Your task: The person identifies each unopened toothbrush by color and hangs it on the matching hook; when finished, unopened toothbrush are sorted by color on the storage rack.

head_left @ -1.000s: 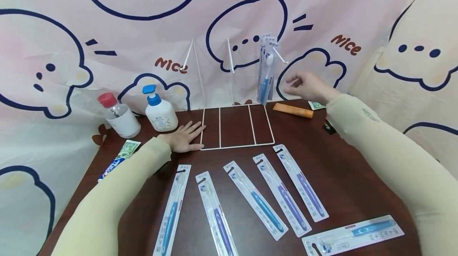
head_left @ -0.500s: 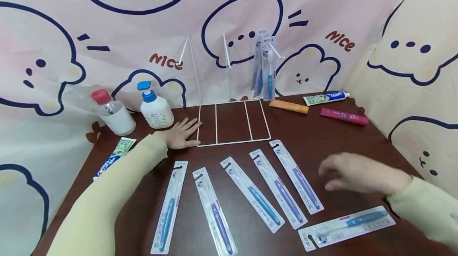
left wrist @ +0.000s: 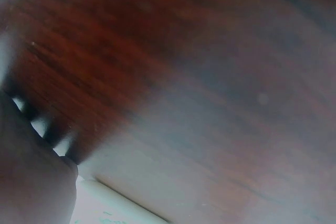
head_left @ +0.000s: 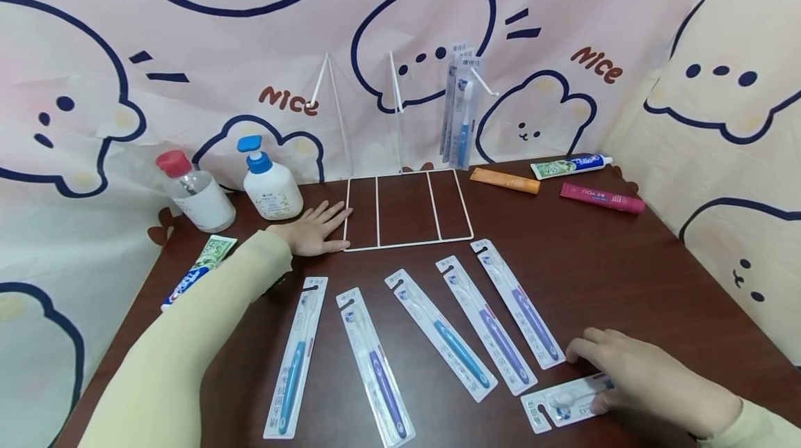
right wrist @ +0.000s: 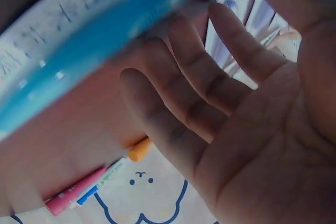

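My right hand is over a packaged blue toothbrush lying crosswise at the lower right, covering its handle end. Thumb and forefinger are spread apart over the pack. In the right wrist view the fingers are loosely bent near its blue handle, not closed round it. My left hand lies flat on the table, fingers spread, fingertips at the left side of a white wire rack. Several packaged toothbrushes hang from the rack's right hook. Its left and middle hooks hold nothing.
More packaged toothbrushes, blue and purple, lie across the table front. A pump bottle and a red-capped bottle stand left, near a toothpaste tube. Orange, green-blue and pink tubes lie back right.
My right hand has come from beside the hanging toothbrushes down to the blue toothbrush pack at the lower right. The left hand has stayed at the rack's side.
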Tool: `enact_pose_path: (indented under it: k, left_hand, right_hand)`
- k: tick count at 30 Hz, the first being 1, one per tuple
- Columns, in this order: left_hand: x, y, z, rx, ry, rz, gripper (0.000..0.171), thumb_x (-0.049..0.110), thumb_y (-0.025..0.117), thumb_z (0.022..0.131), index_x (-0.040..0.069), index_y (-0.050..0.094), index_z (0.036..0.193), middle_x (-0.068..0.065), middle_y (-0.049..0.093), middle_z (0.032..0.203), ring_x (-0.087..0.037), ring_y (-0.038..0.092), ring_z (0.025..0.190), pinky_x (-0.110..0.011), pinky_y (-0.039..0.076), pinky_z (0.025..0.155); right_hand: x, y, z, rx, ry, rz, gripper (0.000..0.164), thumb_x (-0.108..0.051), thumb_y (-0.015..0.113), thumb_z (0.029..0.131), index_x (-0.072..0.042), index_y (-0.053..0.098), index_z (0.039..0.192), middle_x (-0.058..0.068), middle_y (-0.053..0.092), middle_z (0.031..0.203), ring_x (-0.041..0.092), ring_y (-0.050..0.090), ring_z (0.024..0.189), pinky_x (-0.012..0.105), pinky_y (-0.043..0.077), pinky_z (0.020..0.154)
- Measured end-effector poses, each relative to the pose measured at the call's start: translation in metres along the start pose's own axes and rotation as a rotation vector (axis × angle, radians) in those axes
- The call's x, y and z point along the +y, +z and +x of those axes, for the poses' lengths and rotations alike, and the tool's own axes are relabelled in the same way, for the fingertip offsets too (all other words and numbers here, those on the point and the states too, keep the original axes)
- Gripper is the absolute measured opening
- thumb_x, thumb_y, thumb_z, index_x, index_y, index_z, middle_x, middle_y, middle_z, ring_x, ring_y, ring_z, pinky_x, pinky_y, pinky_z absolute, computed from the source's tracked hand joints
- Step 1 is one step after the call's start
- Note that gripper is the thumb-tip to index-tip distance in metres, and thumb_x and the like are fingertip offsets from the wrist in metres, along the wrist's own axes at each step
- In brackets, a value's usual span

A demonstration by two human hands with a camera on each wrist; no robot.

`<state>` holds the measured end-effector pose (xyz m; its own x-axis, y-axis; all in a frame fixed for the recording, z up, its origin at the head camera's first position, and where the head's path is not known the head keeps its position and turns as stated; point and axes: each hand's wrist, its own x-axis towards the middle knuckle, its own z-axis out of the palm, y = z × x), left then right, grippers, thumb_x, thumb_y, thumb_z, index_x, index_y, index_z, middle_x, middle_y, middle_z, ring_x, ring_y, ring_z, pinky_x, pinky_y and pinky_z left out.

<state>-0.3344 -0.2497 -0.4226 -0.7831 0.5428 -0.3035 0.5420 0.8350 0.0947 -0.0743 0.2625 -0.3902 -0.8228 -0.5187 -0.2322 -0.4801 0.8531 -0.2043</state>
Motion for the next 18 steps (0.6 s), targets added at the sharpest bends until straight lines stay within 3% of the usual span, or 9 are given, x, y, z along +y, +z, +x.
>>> enact_pose_path:
  k: [7, 12, 16, 18]
  left_hand:
    - [-0.0020, 0.0023, 0.0025, 0.003, -0.009, -0.015, 0.087, 0.075, 0.027, 0.082, 0.025, 0.000, 0.149, -0.004, -0.006, 0.154, -0.034, -0.008, 0.137, -0.054, 0.002, 0.106]
    - [-0.0034, 0.0043, 0.0045, -0.012, -0.017, -0.004, 0.087, 0.075, 0.028, 0.082, 0.027, -0.002, 0.148, -0.001, -0.006, 0.154, -0.032, -0.009, 0.137, -0.053, 0.003, 0.107]
    - [-0.0042, 0.0052, 0.0049, -0.006, -0.023, 0.000, 0.086, 0.075, 0.029, 0.082, 0.028, -0.001, 0.148, -0.001, -0.006, 0.154, -0.032, -0.008, 0.138, -0.053, 0.005, 0.107]
    - [-0.0041, 0.0049, 0.0043, 0.000, -0.017, 0.001, 0.086, 0.074, 0.029, 0.083, 0.026, 0.000, 0.149, -0.002, -0.005, 0.154, -0.033, -0.007, 0.137, -0.053, 0.005, 0.107]
  right_hand:
    - [-0.0017, 0.0096, 0.0009, 0.075, -0.103, 0.013, 0.040, -0.036, 0.083, 0.060, -0.031, 0.052, 0.085, -0.019, 0.043, 0.078, 0.003, 0.041, 0.070, 0.025, 0.039, 0.057]
    - [-0.0022, 0.0111, -0.0008, 0.004, -0.065, 0.022, 0.037, -0.036, 0.083, 0.059, -0.033, 0.052, 0.080, -0.018, 0.040, 0.075, 0.006, 0.039, 0.070, 0.026, 0.037, 0.055]
    - [-0.0045, 0.0080, -0.0041, 0.035, -0.128, 0.000, 0.035, -0.030, 0.083, 0.057, -0.035, 0.052, 0.073, -0.019, 0.035, 0.073, 0.004, 0.037, 0.069, 0.023, 0.034, 0.053]
    - [-0.0065, 0.0012, -0.0051, 0.023, -0.162, 0.040, 0.031, -0.028, 0.081, 0.062, -0.034, 0.053, 0.074, -0.021, 0.036, 0.073, 0.002, 0.038, 0.068, 0.022, 0.034, 0.053]
